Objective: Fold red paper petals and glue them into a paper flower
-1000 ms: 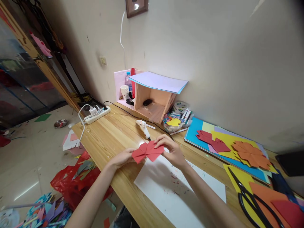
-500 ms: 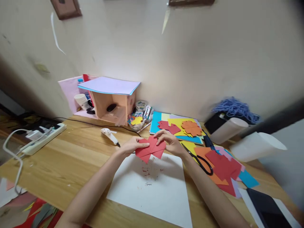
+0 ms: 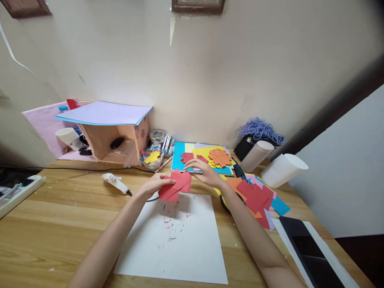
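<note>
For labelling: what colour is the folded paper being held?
Red: the folded paper, best seen in the head view.

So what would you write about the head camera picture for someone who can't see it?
A person's left hand holds a folded red paper shape over a white paper sheet on a wooden table, with the right hand close beside it. A white glue gun lies to the left, and a stack of coloured paper sheets lies behind.

SETTING: home craft corner | SHOWN BY: wooden table (image 3: 60,216) set against a plain wall, stacked coloured paper sheets (image 3: 192,154), glue gun (image 3: 115,183), markers (image 3: 166,144), tape roll (image 3: 157,136), paper cups (image 3: 67,136), blue yarn (image 3: 261,130), power strip (image 3: 18,192)
</note>
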A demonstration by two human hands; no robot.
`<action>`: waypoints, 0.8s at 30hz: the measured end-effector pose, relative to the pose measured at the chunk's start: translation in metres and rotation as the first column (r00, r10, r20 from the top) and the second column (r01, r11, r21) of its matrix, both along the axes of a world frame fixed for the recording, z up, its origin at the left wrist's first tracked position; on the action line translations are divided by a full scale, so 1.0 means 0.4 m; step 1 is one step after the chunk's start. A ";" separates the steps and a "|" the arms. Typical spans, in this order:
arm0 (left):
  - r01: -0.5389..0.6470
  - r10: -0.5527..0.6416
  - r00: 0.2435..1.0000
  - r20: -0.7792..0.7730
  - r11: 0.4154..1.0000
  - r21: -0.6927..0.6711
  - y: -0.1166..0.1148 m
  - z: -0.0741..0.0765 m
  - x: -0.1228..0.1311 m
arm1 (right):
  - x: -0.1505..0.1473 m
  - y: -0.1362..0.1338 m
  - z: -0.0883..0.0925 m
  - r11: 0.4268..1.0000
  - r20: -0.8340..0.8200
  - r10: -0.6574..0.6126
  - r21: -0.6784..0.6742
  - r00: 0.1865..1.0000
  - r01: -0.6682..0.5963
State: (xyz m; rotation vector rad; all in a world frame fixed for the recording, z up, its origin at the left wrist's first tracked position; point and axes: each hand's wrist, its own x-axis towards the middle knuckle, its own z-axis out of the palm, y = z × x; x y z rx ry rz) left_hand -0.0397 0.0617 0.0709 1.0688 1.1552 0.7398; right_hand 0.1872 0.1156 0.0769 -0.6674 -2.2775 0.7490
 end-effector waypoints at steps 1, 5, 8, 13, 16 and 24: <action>-0.035 0.035 0.999 -0.002 0.999 0.008 0.004 -0.008 0.003 | 0.015 0.021 -0.016 0.995 0.025 -0.097 -0.013 0.995 0.098; -0.142 0.142 0.990 -0.009 0.990 -0.022 0.015 -0.038 0.013 | 0.049 0.095 -0.102 0.877 0.189 -0.475 0.017 0.859 0.481; -0.227 0.226 0.974 -0.031 0.974 -0.023 0.022 -0.047 0.018 | 0.029 0.125 -0.153 0.866 0.193 -0.498 0.059 0.845 0.497; -0.268 0.273 0.961 -0.055 0.960 0.079 0.035 -0.050 0.020 | -0.037 0.165 -0.172 0.865 0.298 -0.498 0.241 0.814 0.440; -0.255 0.260 0.965 -0.032 0.960 0.114 0.042 -0.056 0.016 | -0.059 0.187 -0.169 0.861 0.333 -0.500 0.289 0.799 0.418; -0.373 0.371 0.928 0.040 0.921 0.115 0.050 -0.059 0.012 | -0.072 0.184 -0.132 0.790 0.173 -0.596 0.296 0.784 0.536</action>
